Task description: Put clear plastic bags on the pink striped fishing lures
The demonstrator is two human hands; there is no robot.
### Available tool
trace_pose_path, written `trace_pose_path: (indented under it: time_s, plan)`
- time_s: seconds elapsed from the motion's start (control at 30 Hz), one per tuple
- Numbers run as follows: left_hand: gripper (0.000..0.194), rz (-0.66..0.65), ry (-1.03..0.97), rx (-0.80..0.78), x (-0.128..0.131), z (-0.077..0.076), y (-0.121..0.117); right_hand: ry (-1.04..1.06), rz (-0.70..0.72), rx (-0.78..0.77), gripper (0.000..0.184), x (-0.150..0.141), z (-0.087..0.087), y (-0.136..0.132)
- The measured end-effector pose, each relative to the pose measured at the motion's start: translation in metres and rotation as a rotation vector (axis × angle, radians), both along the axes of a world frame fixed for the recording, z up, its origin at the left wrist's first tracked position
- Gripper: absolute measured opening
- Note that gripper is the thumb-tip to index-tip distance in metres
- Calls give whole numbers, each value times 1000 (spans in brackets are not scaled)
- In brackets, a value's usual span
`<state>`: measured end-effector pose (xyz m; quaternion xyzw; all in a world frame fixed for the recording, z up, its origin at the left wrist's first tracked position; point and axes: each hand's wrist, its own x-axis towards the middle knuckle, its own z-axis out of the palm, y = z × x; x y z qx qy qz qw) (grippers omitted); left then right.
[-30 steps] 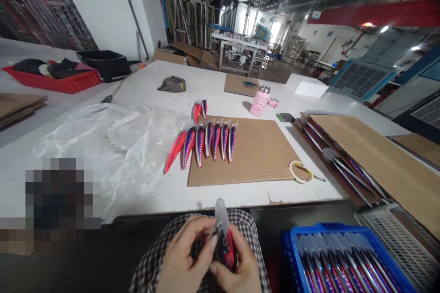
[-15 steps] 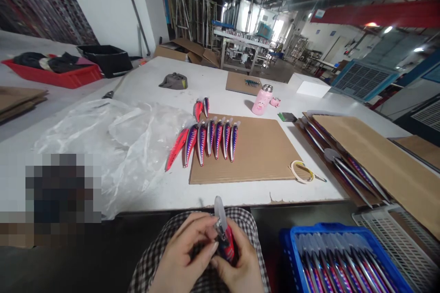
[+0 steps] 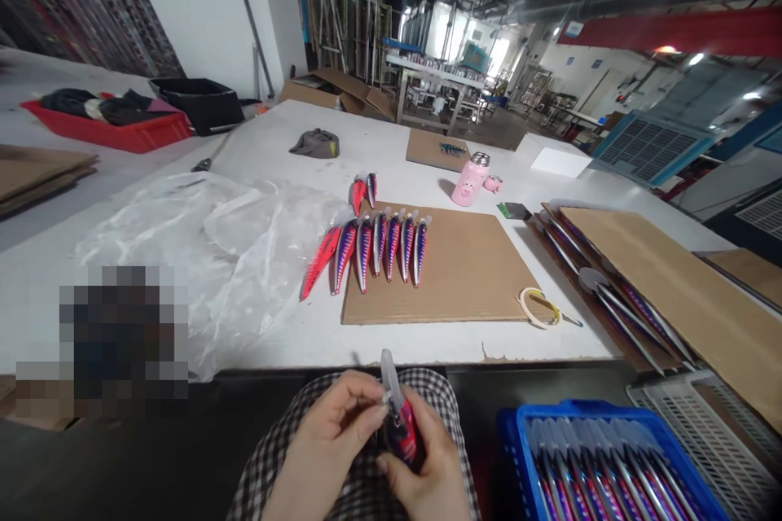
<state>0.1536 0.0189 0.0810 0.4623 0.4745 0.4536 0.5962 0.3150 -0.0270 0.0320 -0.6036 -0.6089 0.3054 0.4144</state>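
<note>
Over my checked lap, my left hand point(image 3: 333, 440) pinches the front of a fishing lure point(image 3: 401, 433) near its clear plastic lip point(image 3: 388, 378). My right hand point(image 3: 424, 468) grips the lure's red and purple body, and the fingers hide much of it. Ahead on a cardboard sheet point(image 3: 464, 277), a row of several similar lures point(image 3: 382, 248) lies side by side, out of reach of both hands. A blue plastic crate point(image 3: 568, 411) to my right holds several long, striped lures point(image 3: 611, 472).
The white table's front edge point(image 3: 366, 362) runs just beyond my hands. On it are a crumpled plastic sheet point(image 3: 208, 260), a tape roll point(image 3: 538, 305) and a pink flask point(image 3: 469, 183). Cardboard-covered lures point(image 3: 665, 285) lie right; a white slatted crate point(image 3: 690, 415) stands beyond the blue one.
The whole scene has slid slightly right and up as my head turned. Both hands still hold the lure, which sits a little higher, with the left fingers shifted slightly at its lip.
</note>
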Motion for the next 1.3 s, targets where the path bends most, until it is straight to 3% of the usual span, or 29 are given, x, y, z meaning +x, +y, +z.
trace_pose_path:
  time_s: [0.1, 0.23, 0.8, 1.03, 1.3]
  plan:
    - [4, 30, -2, -10, 3, 3, 1, -20, -51, 5, 76, 0, 0, -2]
    - [6, 71, 62, -2, 6, 4, 2, -68, -10, 9, 75, 3, -4, -3]
    - [11, 56, 291, 146, 3, 6, 1, -96, -121, 55, 74, -5, 7, -6]
    - [9, 18, 296, 97, 2, 12, 3, -126, -94, 79, 72, -1, 6, -6]
    - [9, 13, 253, 23, 3, 14, 3, -177, -29, 69, 72, 1, 17, -5]
